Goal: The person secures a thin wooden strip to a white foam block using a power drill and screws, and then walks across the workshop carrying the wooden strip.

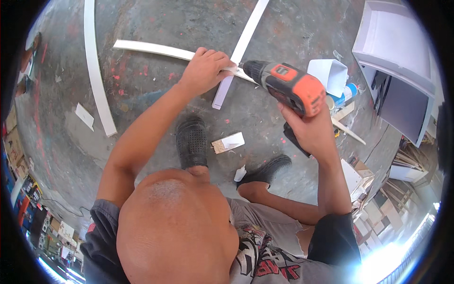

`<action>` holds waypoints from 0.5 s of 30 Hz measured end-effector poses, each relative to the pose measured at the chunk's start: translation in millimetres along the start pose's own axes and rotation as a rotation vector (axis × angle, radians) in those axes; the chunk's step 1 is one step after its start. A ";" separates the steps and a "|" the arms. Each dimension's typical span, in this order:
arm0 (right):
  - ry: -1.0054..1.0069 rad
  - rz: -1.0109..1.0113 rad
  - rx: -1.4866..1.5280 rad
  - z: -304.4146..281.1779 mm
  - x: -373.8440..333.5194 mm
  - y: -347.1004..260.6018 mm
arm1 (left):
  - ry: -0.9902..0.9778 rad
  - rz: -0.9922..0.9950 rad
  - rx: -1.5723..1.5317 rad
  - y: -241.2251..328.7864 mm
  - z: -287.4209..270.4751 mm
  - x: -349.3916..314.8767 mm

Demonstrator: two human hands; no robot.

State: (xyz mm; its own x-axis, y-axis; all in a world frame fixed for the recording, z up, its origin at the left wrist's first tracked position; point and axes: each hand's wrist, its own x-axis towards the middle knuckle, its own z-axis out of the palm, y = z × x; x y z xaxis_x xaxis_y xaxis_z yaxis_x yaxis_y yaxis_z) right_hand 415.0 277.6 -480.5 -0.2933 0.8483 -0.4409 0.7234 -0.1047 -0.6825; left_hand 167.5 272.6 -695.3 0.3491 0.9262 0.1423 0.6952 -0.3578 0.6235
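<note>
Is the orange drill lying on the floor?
No, the right hand holds the orange drill up, its tip at the white strip under the left hand.

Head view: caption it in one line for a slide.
Left hand steadies crossed white strips on grey concrete floor; right hand aims orange-and-black cordless drill.

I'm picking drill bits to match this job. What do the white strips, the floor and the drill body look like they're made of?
Strips: smooth matte white, thin and flat; probably painted or laminated board, possibly plastic. Floor: bare grey concrete, mottled, with red paint specks. Drill: moulded plastic, orange and black, slight sheen. The left hand presses the strip; the right hand grips the drill.
</note>
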 end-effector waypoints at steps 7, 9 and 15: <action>-0.046 -0.134 -0.046 18.9 -50.2 48.9 | -0.141 -0.022 -0.059 -13.0 -10.1 5.2; -0.099 -0.133 -0.043 30.5 -66.8 73.7 | -0.162 -0.043 -0.055 -14.2 -12.9 7.2; -0.069 -0.388 -0.338 74.5 -88.0 133.1 | -0.253 0.019 -0.040 4.9 -30.4 15.3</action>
State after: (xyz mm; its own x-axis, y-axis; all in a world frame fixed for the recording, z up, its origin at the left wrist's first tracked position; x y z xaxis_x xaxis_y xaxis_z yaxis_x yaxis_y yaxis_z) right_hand 490.5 150.3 -576.0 -0.6123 0.7539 -0.2382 0.7112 0.3936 -0.5824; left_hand 157.1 288.6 -666.7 0.5115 0.8584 -0.0391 0.6631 -0.3653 0.6534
